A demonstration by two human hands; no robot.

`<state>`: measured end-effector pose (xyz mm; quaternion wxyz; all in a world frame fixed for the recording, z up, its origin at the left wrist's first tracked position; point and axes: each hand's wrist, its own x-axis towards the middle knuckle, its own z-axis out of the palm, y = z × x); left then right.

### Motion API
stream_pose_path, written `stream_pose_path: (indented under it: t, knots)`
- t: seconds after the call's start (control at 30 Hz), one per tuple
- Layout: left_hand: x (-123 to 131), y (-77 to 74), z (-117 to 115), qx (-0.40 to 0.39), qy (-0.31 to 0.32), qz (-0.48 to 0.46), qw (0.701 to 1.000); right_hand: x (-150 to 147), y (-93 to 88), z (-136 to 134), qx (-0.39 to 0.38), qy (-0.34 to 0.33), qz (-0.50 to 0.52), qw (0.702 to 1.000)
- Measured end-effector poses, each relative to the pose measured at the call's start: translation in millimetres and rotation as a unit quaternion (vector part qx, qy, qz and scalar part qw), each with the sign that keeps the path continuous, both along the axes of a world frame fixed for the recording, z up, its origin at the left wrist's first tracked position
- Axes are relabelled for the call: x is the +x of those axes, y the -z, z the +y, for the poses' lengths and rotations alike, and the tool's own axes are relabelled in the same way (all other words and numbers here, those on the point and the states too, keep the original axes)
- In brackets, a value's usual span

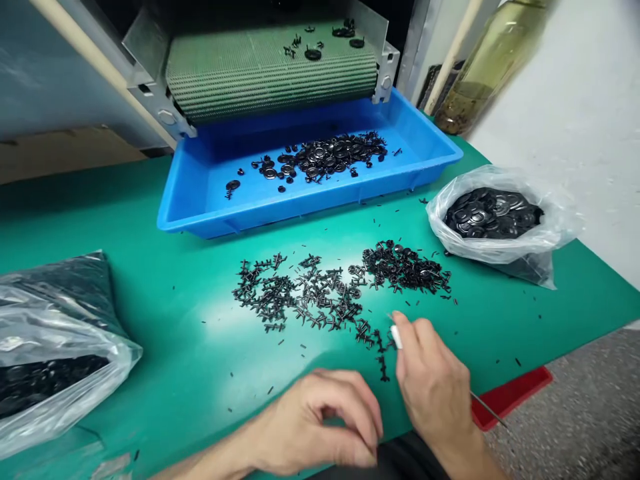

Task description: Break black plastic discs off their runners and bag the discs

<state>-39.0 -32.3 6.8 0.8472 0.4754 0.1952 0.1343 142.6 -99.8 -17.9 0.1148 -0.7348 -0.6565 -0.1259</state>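
Note:
My left hand (323, 420) hovers over the table's near edge, its thumb and fingers pressed together; anything between them is hidden. To its right, my right hand (433, 377) is closed round a thin metal tool (487, 408), whose rod sticks out behind the palm. A white piece (397, 337) shows at its fingertips. Just left of those fingertips, small black branched parts (383, 363) trail down from a loose spread of similar parts (320, 297) on the green table (200, 347). A denser pile of black pieces (407, 267) lies behind my right hand.
A blue tray (310, 203) with black discs sits under a green conveyor belt (270, 73). Open plastic bags of black parts stand at right (500, 250) and left (60, 320). A bottle (490, 67) is at the back right, a red container (520, 397) below the table's right edge.

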Motion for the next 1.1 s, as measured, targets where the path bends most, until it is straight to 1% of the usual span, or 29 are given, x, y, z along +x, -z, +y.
stream_pose_path:
  t: [0.03, 0.07, 0.1, 0.13, 0.2, 0.27, 0.33, 0.4, 0.47, 0.53, 0.63, 0.73, 0.93, 1.1]
  knots:
    - [0.4, -1.7, -2.4, 0.033, 0.038, -0.004, 0.999, -11.1, 0.0, 8.2, -0.007, -0.019, 0.005, 1.000]
    - [0.6, -2.5, -4.1, 0.046, 0.064, -0.009, 0.997, -20.9, -0.8, 17.7, -0.015, -0.038, 0.011, 0.999]
    - [0.4, -2.3, -5.1, 0.031, 0.070, -0.015, 0.997, -28.3, -2.3, 27.2, -0.026, -0.063, 0.025, 0.997]
    - [-0.3, -1.1, -5.4, -0.006, 0.057, -0.022, 0.998, -32.5, -4.1, 35.6, -0.034, -0.084, 0.043, 0.995]
    - [-2.6, 3.2, -3.9, -0.094, -0.003, -0.035, 0.995, -29.5, -8.3, 45.2, -0.028, -0.087, 0.081, 0.993]
    - [-4.3, 7.6, -0.8, -0.146, -0.079, -0.042, 0.985, -14.0, -12.2, 43.7, -0.008, -0.084, 0.120, 0.989]
    - [-3.2, 10.1, 2.7, -0.153, -0.136, -0.033, 0.978, 5.9, -16.4, 33.0, -0.011, -0.103, 0.158, 0.982]
    - [1.0, 10.3, 5.4, -0.162, -0.177, -0.012, 0.971, 20.7, -21.7, 17.9, -0.027, -0.118, 0.203, 0.972]
    - [6.6, 9.0, 6.6, -0.176, -0.206, 0.013, 0.963, 25.2, -28.1, 3.6, -0.044, -0.132, 0.237, 0.961]
    - [11.0, 8.1, 6.2, -0.177, -0.227, 0.032, 0.957, 20.5, -34.4, -5.8, -0.048, -0.153, 0.246, 0.956]
    - [12.7, 9.4, 3.8, -0.161, -0.243, 0.040, 0.956, 7.8, -41.9, -9.6, -0.028, -0.184, 0.219, 0.958]
    - [10.4, 12.2, 1.9, -0.153, -0.244, 0.037, 0.957, 0.6, -45.9, -8.0, -0.019, -0.201, 0.203, 0.958]
    - [10.0, 13.0, 3.1, -0.114, -0.235, 0.024, 0.965, 3.2, -45.4, -8.0, -0.031, -0.194, 0.204, 0.959]
    - [12.6, 10.9, 2.4, -0.088, -0.219, 0.025, 0.971, 6.1, -44.6, -10.6, -0.022, -0.195, 0.202, 0.960]
